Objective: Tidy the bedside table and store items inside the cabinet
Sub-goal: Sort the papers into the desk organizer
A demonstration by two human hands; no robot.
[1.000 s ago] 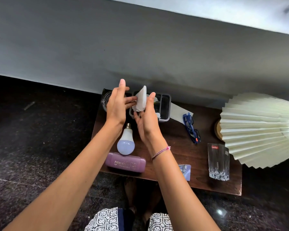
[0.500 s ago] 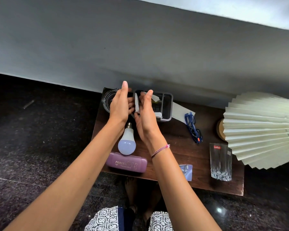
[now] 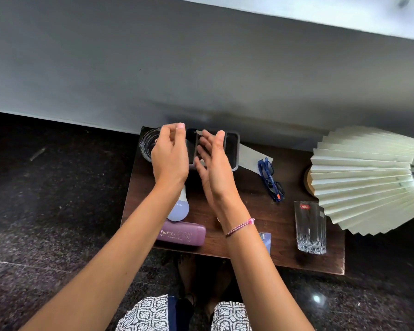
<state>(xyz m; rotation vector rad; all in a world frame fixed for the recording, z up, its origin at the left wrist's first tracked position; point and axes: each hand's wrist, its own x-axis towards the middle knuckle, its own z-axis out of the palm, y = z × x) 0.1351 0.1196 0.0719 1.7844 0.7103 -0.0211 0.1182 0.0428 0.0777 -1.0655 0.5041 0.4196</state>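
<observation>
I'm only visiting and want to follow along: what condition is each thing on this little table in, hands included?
Left hand: fingers curled, grip hidden.
Right hand: open, fingers straight over the organizer.
Light bulb: lying on its side.
Purple case: closed, lying flat.
Glasses: folded.
Drinking glass: upright, empty.

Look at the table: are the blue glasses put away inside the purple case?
No, the blue glasses lie out on the table, well apart from the purple case.
</observation>
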